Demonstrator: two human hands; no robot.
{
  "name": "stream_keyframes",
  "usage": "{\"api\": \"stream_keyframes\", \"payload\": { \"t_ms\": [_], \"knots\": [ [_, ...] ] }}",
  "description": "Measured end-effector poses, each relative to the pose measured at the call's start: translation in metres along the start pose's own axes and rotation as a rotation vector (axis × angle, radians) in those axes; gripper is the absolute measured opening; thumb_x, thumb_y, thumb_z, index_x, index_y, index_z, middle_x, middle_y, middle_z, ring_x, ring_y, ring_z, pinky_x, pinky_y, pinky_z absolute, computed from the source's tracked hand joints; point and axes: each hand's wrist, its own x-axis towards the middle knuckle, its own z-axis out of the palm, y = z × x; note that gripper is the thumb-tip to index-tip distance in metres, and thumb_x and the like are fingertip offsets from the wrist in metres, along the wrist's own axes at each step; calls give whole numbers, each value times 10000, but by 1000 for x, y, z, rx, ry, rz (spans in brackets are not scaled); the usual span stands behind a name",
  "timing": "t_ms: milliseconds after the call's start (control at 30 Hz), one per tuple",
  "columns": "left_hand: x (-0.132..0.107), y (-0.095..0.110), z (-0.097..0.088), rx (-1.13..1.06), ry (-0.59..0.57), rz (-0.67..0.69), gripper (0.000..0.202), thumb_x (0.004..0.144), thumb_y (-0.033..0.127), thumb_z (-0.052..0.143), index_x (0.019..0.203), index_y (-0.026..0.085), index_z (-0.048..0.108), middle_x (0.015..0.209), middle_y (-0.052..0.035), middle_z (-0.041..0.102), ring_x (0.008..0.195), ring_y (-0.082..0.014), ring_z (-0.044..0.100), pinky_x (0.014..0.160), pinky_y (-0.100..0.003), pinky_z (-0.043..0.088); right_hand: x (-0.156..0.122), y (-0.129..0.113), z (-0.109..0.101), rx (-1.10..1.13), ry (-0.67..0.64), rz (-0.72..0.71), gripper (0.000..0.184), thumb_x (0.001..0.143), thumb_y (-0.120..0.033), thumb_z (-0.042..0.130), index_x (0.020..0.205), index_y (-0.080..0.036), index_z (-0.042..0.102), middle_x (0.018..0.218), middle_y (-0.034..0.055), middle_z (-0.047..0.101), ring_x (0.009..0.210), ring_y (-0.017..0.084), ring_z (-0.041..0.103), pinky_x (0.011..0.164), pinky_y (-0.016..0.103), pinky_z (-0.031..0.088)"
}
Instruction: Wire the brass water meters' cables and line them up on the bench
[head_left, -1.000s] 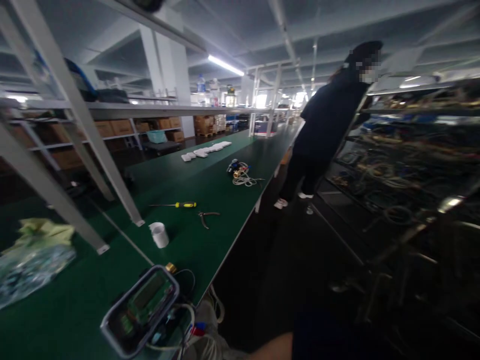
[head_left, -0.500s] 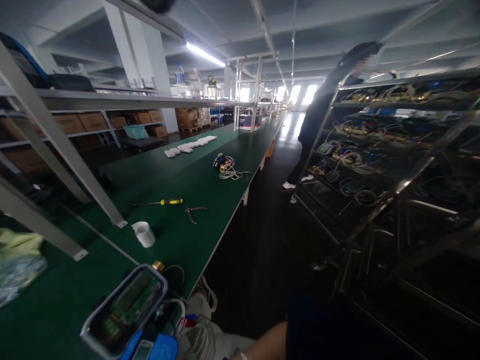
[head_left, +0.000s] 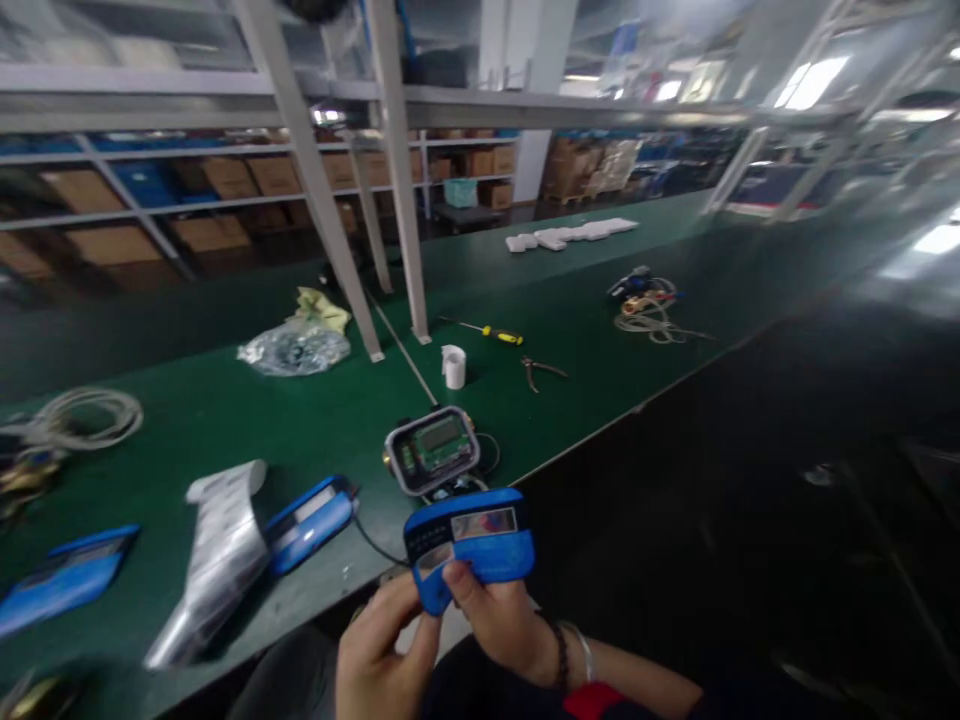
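In front of me, both hands grip blue plastic meter covers (head_left: 491,555) with clear windows; they look like two overlapping pieces, but I cannot tell for sure. My left hand (head_left: 382,645) pinches the lower left corner. My right hand (head_left: 499,620) holds from below, thumb on the front and the other fingers hidden behind. Just beyond is an open meter housing (head_left: 439,450) with a green circuit board and display, near the bench edge. To the left, another blue cover (head_left: 311,525) lies beside a curled silvery sheet roll (head_left: 225,540).
A white tape roll (head_left: 454,368), a yellow-black screwdriver (head_left: 501,335) and pliers (head_left: 544,370) lie farther along the green bench (head_left: 337,410). Metal shelf posts (head_left: 405,200) stand on it. A plastic bag (head_left: 292,348) and coiled cable (head_left: 97,418) are at left.
My view has swung left and down toward the bench. Both hands now show, with the blue covers raised between them. The co-worker and the trolley have left the view.
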Motion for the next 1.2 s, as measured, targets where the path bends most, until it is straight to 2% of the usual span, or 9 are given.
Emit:
{"api": "stream_keyframes", "payload": {
  "t_ms": [100,233,433,600,733,833,933,1100,1200],
  "knots": [
    [4,2,0,-48,41,-48,174,817,304,555,829,215,705,813,-43,699,739,-172,649,676,-262,541,11,4,-12,56,-82,59,346,802,-517,572,887,-185,617,759,47,637,727,187,615,735,328,525],
    [7,7,-1,-32,183,-106,205,835,289,518,760,174,670,759,-55,674,708,-158,625,653,-246,516,22,2,-26,58,150,-46,347,782,-413,633,1037,-204,525,822,11,576,597,105,508,539,208,461],
    [14,18,5,-78,36,72,246,855,247,473,655,171,594,617,-27,612,596,-122,573,574,-209,460,21,-13,-22,-138,-286,-148,245,780,-410,616,743,-167,608,727,22,556,653,134,498,586,235,418],
    [7,9,1,-80,16,20,210,841,210,488,652,164,568,645,-18,604,614,-113,567,580,-197,442,63,-4,-57,184,308,171,375,729,-451,637,569,-177,437,488,-66,383,416,73,346,397,191,308],
    [-3,-7,11,-8,-289,-125,187,818,197,505,662,169,603,696,-31,628,664,-136,582,616,-218,448,74,-6,-82,90,613,14,333,735,-430,639,607,-174,469,520,-56,426,438,85,402,420,207,353],
    [-1,-10,18,-63,-427,-200,171,821,185,487,779,182,653,849,-59,663,817,-167,604,743,-254,464,56,-9,-73,-186,467,-344,199,795,-299,612,655,-177,544,590,-22,500,519,108,469,485,232,396],
    [7,-8,11,-143,-206,-287,245,870,284,428,837,165,640,857,-80,653,843,-180,590,791,-295,460,33,-9,-58,-358,175,-651,60,775,-154,629,757,-204,602,651,0,570,593,142,543,546,273,447],
    [5,-5,6,-531,-147,-380,571,774,394,569,1270,146,433,1107,-122,604,895,-189,599,776,-300,492,23,-10,-43,-410,48,-744,126,774,-108,633,827,-219,603,651,2,576,574,149,552,514,285,455],
    [-1,-8,20,-416,-191,-523,637,685,228,660,1283,181,446,916,-39,649,768,-146,590,718,-254,482,29,-15,-40,-403,69,-820,129,766,-75,634,782,-198,599,634,-6,567,550,137,545,499,272,442]
  ]
}}
